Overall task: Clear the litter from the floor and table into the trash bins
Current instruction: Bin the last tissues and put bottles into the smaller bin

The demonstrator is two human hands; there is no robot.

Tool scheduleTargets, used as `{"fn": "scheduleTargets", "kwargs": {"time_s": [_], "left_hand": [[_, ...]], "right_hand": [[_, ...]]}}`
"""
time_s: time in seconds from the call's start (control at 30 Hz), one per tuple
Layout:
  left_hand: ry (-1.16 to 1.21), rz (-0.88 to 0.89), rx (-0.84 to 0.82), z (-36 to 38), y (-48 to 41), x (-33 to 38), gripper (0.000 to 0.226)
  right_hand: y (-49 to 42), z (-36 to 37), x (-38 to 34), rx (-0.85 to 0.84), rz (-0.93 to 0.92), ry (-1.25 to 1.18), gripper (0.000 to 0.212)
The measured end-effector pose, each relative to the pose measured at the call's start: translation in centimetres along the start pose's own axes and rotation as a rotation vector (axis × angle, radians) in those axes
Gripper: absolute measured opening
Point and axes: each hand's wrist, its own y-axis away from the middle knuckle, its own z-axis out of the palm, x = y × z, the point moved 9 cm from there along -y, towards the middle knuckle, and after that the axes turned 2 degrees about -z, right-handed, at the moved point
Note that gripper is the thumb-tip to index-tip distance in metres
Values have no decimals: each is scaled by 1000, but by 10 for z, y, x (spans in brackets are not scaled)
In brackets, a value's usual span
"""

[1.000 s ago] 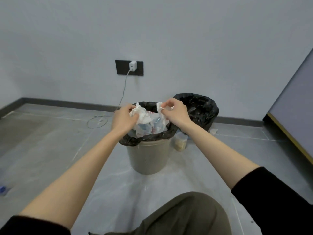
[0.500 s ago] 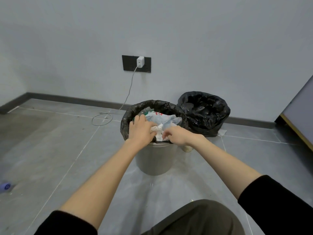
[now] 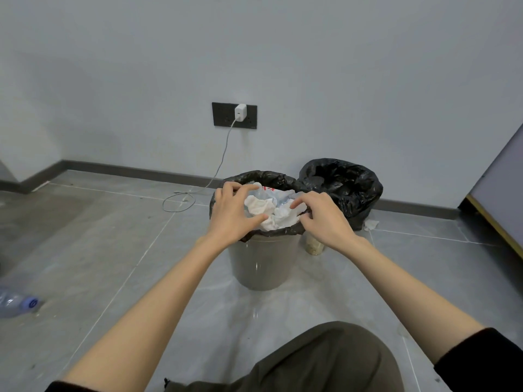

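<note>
We logged the grey bin (image 3: 263,261) standing on the floor (image 3: 113,250) near its far edge, by the wall (image 3: 339,80). The wad of litter (image 3: 263,206), white tissue and clear printed plastic, sat in the bin's mouth and rose above the black liner (image 3: 268,176). The left grip (image 3: 235,212) was closed over the wad, fingers curled across the top and thumb against the tissue. The right grip (image 3: 322,219) had bent fingertips on the wad's right side; we could not tell whether it pinched or merely pressed. Judgement: packing down a full-looking bin. Risks noted: crumpled plastic being springy, the wad could rebound and spill over the rim on release; a hard push could drag the liner off the rim or rock the bin into the small jar (image 3: 312,246) standing just beside it. The second bin (image 3: 348,190), behind and right, looked roomier. A bottle (image 3: 17,302) lay well apart toward the floor's left edge, and a tissue scrap (image 3: 370,224) by the second bin, both not yet collected.
</note>
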Motion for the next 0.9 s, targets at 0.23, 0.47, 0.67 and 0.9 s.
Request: {"fn": "scheduleTargets", "kwargs": {"time_s": [0.23,0.47,0.67,0.9], "left_hand": [[-108,29,-152,10,31,-19,76],[-156,3,-265,29,45,-43,68],[-177,-12,-204,10,41,-60,57],[-282,-115,-186,-19,37,-109,56]], "right_hand": [[24,41,30,-306,211,-60,72],[28,61,42,-214,285,-106,48],[17,77,2,-213,166,-79,46],[-7,118,-65,-322,64,47,54]]}}
